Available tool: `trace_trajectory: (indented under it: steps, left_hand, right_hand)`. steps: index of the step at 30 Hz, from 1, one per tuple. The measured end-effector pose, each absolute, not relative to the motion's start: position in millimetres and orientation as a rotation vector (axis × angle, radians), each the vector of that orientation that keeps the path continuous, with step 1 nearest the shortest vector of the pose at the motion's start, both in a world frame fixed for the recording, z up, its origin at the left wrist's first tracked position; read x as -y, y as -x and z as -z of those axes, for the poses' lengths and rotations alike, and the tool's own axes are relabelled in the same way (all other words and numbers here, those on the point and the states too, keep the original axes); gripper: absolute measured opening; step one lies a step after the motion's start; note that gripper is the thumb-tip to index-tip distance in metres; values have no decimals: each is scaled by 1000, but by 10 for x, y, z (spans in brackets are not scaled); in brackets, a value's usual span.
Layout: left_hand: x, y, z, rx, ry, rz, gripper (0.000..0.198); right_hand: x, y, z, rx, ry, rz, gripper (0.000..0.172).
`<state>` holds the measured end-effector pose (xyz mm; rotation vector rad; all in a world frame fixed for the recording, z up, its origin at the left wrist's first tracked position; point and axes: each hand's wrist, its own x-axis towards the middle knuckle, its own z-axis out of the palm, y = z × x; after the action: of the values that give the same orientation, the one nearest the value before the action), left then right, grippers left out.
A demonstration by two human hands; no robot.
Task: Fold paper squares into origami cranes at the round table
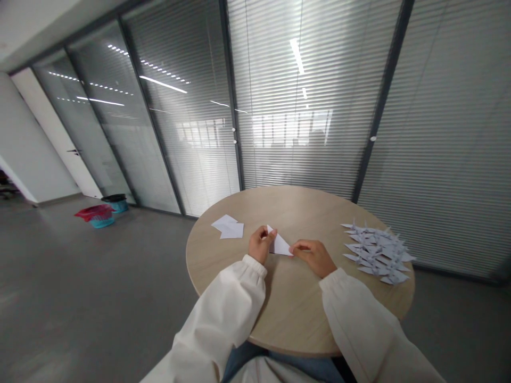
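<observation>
A white sheet of paper folded into a triangle (pixel 280 245) lies on the round wooden table (pixel 295 314) between my two hands. My left hand (pixel 260 245) pinches its left corner, fingers closed on the paper. My right hand (pixel 314 256) presses on the triangle's right tip with the fingers bent and together. Both arms wear white sleeves.
A few flat white sheets (pixel 228 227) lie on the table to the left of my hands. A heap of several folded paper cranes (pixel 377 252) sits at the table's right side. Glass walls with blinds stand behind. Bins (pixel 102 211) are on the floor far left.
</observation>
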<state>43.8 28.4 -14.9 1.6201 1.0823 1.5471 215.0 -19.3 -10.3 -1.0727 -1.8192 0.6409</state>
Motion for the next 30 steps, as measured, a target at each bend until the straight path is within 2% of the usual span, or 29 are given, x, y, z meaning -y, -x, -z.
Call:
trace_trajectory:
  steps: [8, 17, 30]
  left_hand:
    - [-430, -199, 180, -1300, -1401, -1854, 31]
    - [-389, -361, 237, -1188, -1492, -1657, 31]
    - [-354, -424, 219, -1075, -1380, -1576, 34]
  right_hand:
    - [172, -2190, 158, 1766, 1166, -631, 21]
    - [84, -2205, 245, 1665, 1167, -617, 32]
    - [72, -2204, 265, 1752, 1135, -686, 23]
